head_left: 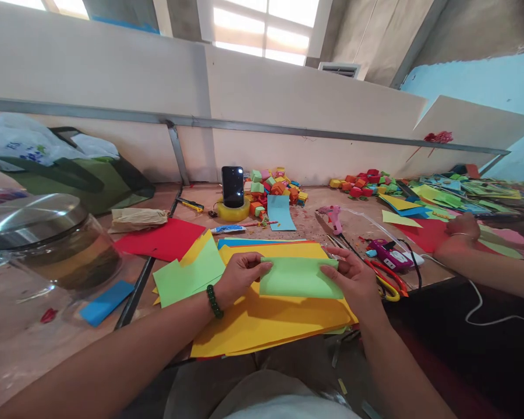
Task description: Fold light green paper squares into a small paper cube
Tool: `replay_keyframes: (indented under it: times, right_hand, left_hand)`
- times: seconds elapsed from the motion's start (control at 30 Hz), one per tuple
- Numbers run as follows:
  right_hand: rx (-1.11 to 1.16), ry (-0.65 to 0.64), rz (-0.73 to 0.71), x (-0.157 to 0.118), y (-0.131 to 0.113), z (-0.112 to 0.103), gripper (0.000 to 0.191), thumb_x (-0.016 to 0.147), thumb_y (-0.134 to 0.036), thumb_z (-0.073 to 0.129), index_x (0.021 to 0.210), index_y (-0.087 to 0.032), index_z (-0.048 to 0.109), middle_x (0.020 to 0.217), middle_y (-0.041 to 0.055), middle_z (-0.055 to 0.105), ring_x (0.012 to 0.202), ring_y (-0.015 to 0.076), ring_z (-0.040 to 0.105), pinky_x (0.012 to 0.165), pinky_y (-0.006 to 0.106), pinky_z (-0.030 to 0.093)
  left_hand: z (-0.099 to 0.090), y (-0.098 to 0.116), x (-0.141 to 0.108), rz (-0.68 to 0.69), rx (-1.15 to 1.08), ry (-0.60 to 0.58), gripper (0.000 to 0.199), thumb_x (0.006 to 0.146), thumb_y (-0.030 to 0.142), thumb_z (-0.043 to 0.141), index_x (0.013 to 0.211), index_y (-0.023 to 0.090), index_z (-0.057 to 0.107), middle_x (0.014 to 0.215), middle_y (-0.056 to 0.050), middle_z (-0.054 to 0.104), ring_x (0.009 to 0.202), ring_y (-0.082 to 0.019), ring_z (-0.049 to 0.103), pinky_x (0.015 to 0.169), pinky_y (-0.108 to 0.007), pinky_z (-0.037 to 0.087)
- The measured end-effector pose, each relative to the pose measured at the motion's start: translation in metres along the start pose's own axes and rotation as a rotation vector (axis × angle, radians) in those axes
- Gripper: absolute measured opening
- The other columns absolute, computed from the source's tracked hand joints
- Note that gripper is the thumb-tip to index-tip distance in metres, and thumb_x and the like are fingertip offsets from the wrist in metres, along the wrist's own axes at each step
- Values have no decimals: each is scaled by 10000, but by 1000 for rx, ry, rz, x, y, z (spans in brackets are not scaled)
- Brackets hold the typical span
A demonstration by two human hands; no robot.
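A light green piece of paper is stretched between my two hands, just above a stack of yellow paper sheets. My left hand, with a dark green bead bracelet on the wrist, pinches its left end between thumb and fingers. At the opposite end, my right hand grips the paper with the thumb in front and the fingers behind. More light green paper lies left of the yellow stack, beside a red sheet.
A phone stands in a yellow tape roll before a pile of paper cubes. To the right lie a pink glue gun, scissors and a purple power strip. A co-worker's hand rests farther right. A glass jar stands left.
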State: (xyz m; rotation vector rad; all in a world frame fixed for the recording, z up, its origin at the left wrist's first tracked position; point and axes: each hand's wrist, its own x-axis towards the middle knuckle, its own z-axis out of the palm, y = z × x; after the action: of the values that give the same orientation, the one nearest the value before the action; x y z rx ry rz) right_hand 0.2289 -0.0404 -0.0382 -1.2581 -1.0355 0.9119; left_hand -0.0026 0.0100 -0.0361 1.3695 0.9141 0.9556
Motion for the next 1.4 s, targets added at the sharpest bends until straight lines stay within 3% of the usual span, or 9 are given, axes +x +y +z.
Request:
replay_keyframes:
  times: [0.47, 0.77, 1.2, 1.4]
  right_hand:
    - [-39, 76, -89, -7, 0, -3, 538, 606, -449, 806, 1050, -222, 607, 618, -15, 677, 542, 172, 633, 499, 301, 546]
    - [-114, 65, -159, -8, -14, 4, 491, 585, -494, 792, 927, -206, 588, 550, -45, 590, 533, 151, 597, 491, 267, 501]
    - [-38, 130, -174, -10, 1, -5, 484, 632, -375, 801, 1015, -210, 557, 701, -6, 683, 622, 142, 636, 574, 246, 506]
    - [-56, 170, -168, -13, 6, -13, 488, 628, -370, 811, 1031, -207, 589, 724, 2, 697, 642, 150, 655, 577, 250, 532]
  left_hand:
    - [-1, 2, -4, 37, 57, -26, 425, 630, 553, 662, 545, 158, 531, 490, 33, 425, 509, -89, 388, 502, -224, 360]
    - [-3, 12, -9, 124, 165, 0, 425, 678, 564, 631, 546, 164, 571, 480, 17, 471, 499, -104, 424, 463, -210, 375]
    - [-6, -7, -1, 85, 111, -37, 366, 694, 498, 659, 611, 146, 601, 546, 17, 496, 543, -96, 431, 515, -212, 384]
    - [-2, -18, 4, 27, -81, -2, 372, 607, 456, 764, 742, 143, 615, 599, 23, 539, 542, -83, 450, 505, -204, 389]
